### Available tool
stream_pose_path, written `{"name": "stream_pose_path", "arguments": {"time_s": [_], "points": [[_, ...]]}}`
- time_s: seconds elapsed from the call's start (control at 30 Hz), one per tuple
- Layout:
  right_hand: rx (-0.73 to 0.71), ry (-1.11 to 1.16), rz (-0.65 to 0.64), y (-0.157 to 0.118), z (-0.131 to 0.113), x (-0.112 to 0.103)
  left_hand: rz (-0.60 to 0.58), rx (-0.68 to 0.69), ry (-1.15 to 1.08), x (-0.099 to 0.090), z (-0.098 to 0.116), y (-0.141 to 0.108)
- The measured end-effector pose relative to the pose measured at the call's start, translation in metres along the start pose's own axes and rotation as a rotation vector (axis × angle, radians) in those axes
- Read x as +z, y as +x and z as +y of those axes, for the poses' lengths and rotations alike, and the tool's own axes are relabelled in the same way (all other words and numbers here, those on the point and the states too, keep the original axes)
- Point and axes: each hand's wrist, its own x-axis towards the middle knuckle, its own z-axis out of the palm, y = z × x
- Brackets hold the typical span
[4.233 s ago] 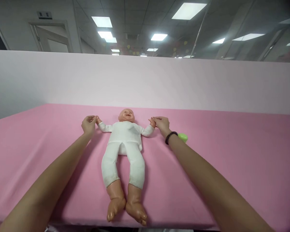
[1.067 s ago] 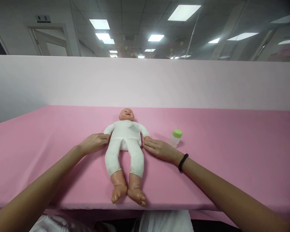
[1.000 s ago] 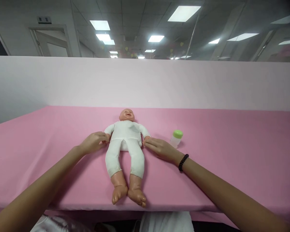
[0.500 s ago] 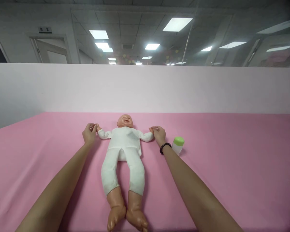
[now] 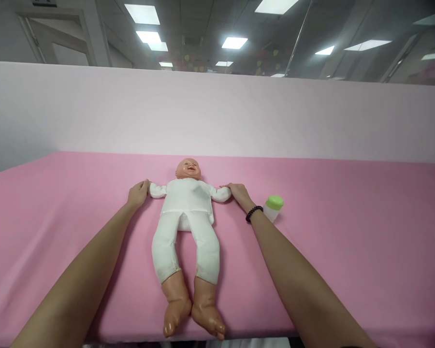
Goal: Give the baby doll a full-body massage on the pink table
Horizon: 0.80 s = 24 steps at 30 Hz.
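A baby doll (image 5: 187, 203) in white clothes lies on its back, head toward the wall, bare feet toward me, arms spread to both sides. My left hand (image 5: 138, 192) is closed round the doll's hand on the left, which it mostly hides. On the other side my right hand (image 5: 239, 194) grips the doll's hand on the right, fingers over it. A black beaded band (image 5: 254, 213) circles my right wrist. Just right of that wrist is a bottle (image 5: 274, 208) with a green lid, partly behind my forearm.
Pink cloth (image 5: 348, 232) covers the table, with its front edge near the doll's feet. A low white wall (image 5: 217, 116) runs along the back, with glass above it reflecting ceiling lights. A door (image 5: 60, 41) shows at the upper left.
The view has tilted down, bringing the table's front edge into sight. My fingers have shifted from pinching the doll's hands to covering more of them.
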Motion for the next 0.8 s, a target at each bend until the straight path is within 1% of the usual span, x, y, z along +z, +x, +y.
{"name": "stream_pose_path", "arguments": {"time_s": [0.07,0.17,0.23,0.27,0.3,0.37,0.43,0.47,0.53,0.6,0.63,0.7,0.8], "points": [[-0.04,0.162,-0.017,-0.003,-0.003,0.001,0.043,-0.029,-0.165,0.001,0.0,0.0],[-0.074,0.381,0.051,-0.004,-0.011,0.002,0.173,-0.037,-0.498,0.0,0.008,-0.002],[-0.074,0.403,0.06,-0.005,-0.02,-0.001,0.257,-0.016,-0.621,-0.003,0.017,-0.007],[-0.088,0.385,0.038,-0.007,-0.026,-0.004,0.264,0.011,-0.643,-0.006,0.023,-0.01],[-0.116,0.366,0.009,-0.009,-0.033,-0.008,0.239,0.049,-0.657,-0.009,0.028,-0.013],[-0.195,0.339,-0.074,-0.016,-0.048,-0.016,0.113,0.147,-0.674,-0.018,0.038,-0.02],[-0.28,0.28,-0.209,-0.026,-0.065,-0.026,-0.098,0.249,-0.649,-0.027,0.043,-0.026],[-0.316,0.226,-0.314,-0.031,-0.072,-0.03,-0.217,0.29,-0.606,-0.031,0.044,-0.028],[-0.361,0.062,-0.582,-0.04,-0.084,-0.037,-0.456,0.368,-0.434,-0.038,0.044,-0.031],[-0.357,-0.118,-0.824,-0.045,-0.089,-0.039,-0.645,0.441,-0.22,-0.041,0.043,-0.032],[-0.34,-0.192,-0.915,-0.046,-0.088,-0.037,-0.712,0.47,-0.129,-0.042,0.044,-0.033],[-0.261,-0.315,-1.031,-0.045,-0.082,-0.03,-0.808,0.509,-0.01,-0.041,0.045,-0.035],[-0.073,-0.438,-1.096,-0.045,-0.071,-0.016,-0.858,0.522,0.064,-0.04,0.05,-0.037]]}}
